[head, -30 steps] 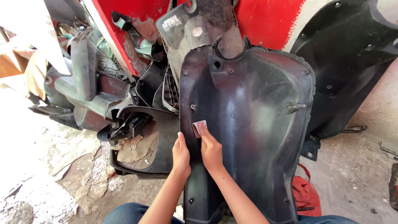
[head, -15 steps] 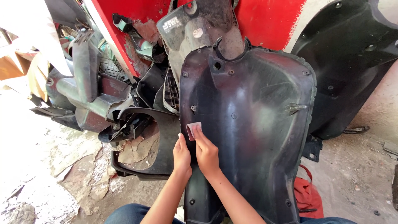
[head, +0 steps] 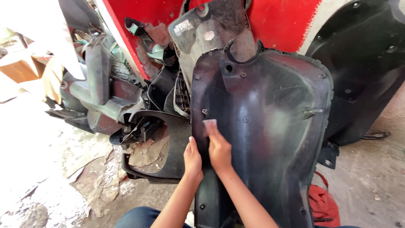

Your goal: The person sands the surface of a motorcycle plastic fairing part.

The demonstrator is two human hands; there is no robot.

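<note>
A large black plastic scooter body panel (head: 274,122) stands upright in front of me, its inner side facing me. My right hand (head: 219,147) presses a small pale piece of sandpaper (head: 209,124) flat against the panel's left part, fingers laid over it. My left hand (head: 193,159) grips the panel's left edge just beside the right hand, thumb on the inner face. My forearms rise from the bottom of the view.
More scooter parts lean behind: a dusty black panel (head: 211,29), a red and white body piece (head: 278,21), another black fender (head: 367,63) at right. A black ring-shaped cover (head: 164,169) lies left on cracked concrete. A red cloth (head: 322,202) lies at lower right.
My right hand has slid the sandpaper slightly down and left on the panel. The left hand keeps its hold on the edge.
</note>
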